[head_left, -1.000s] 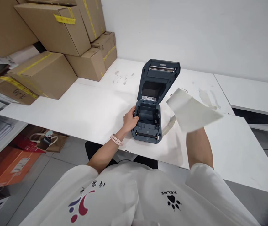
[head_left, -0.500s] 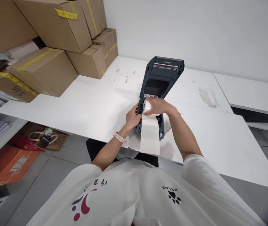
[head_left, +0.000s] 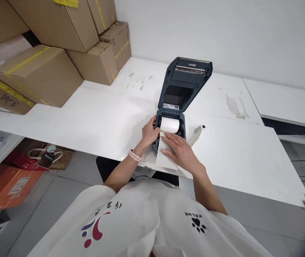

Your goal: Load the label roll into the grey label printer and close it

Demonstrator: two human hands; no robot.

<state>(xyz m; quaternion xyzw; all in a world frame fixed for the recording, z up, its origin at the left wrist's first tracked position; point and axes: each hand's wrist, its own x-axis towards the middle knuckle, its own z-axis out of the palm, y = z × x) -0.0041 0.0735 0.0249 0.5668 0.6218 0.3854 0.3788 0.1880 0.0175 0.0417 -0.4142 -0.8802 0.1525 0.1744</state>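
Observation:
A dark grey label printer (head_left: pixel 184 84) stands on the white table (head_left: pixel 93 121) with its lid tilted up and back. A white paper roll (head_left: pixel 169 125) lies in its open bay, and a strip of paper (head_left: pixel 163 157) runs from it toward me over the printer's front. My left hand (head_left: pixel 149 132) grips the printer's left side at the bay, fingers curled. My right hand (head_left: pixel 179 151) lies flat on the paper strip, fingers stretched out toward the roll.
Stacked cardboard boxes (head_left: pixel 42 67) with yellow tape crowd the table's far left. A loose curl of backing paper (head_left: pixel 196 134) lies right of the printer. A second white table (head_left: pixel 286 103) adjoins at the right. Orange boxes (head_left: pixel 5 185) and a bag (head_left: pixel 47 157) sit on the floor left.
My right hand brought the roll down from the air into the printer's bay, then slid back onto the strip hanging over the front. My left hand stayed on the printer's left side.

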